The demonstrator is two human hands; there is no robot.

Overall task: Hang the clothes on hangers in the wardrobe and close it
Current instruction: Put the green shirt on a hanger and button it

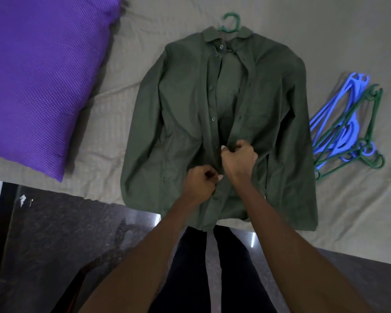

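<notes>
A dark green button shirt (181, 105) lies flat on the bed, front up, its placket partly open. A green hanger (230, 23) is inside it, with only the hook showing above the collar. My left hand (201, 184) pinches the left edge of the placket low on the shirt. Just above it, my right hand (239, 159) pinches the right edge. The two hands sit close together over the lower buttons.
The shirt lies on a grey bedsheet (113, 102). A purple pillow (38, 75) lies at the left. To the right of the shirt sits a pile of several blue and green hangers (348, 132). Dark polished floor (66, 240) shows below the bed edge, with my legs.
</notes>
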